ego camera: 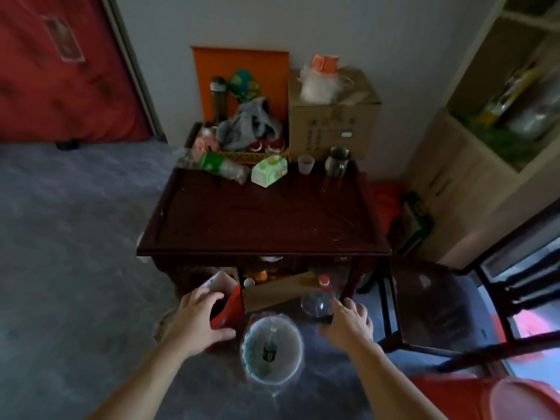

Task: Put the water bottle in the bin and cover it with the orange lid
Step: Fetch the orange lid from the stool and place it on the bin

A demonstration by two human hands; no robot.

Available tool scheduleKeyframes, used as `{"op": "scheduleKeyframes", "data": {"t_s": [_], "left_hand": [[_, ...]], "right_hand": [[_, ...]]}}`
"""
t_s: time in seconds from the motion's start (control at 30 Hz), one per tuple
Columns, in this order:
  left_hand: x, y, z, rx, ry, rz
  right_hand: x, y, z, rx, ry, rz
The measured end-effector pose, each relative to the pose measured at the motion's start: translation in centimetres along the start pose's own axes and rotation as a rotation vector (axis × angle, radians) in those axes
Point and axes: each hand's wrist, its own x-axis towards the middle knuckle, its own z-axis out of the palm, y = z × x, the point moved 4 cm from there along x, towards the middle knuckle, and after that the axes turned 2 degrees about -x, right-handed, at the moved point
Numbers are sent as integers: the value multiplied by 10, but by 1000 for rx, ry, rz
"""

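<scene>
A round bin (247, 338) lined with a pale bag stands on the floor between my hands, and a blurred bottle-like shape lies inside it. My left hand (197, 319) grips a red carton (231, 307) just left of the bin. My right hand (348, 324) is spread, with its fingertips against a clear bottle (316, 301) that has a red cap and dark liquid at its base. Another clear bottle with a green label (219, 166) lies on the table's far edge. A red-orange round lid (515, 400) shows at the bottom right corner.
The dark wooden table (263, 219) stands right ahead, with clutter, a tissue box (269, 171), a cup and a metal mug at its back. A cardboard box (333, 122) and an orange board (242, 74) lean by the wall. A dark chair (439, 307) stands on the right.
</scene>
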Motion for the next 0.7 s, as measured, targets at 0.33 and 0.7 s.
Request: {"op": "scheduleKeyframes", "data": {"t_s": [0.33,0.7], "left_hand": [[-37,30,-1,65,37,-45],[-66,67,2,107,-31,104]], "right_hand": [[-30,48,-33,55,63,39],[-104,99,-9,168,64,187]]}}
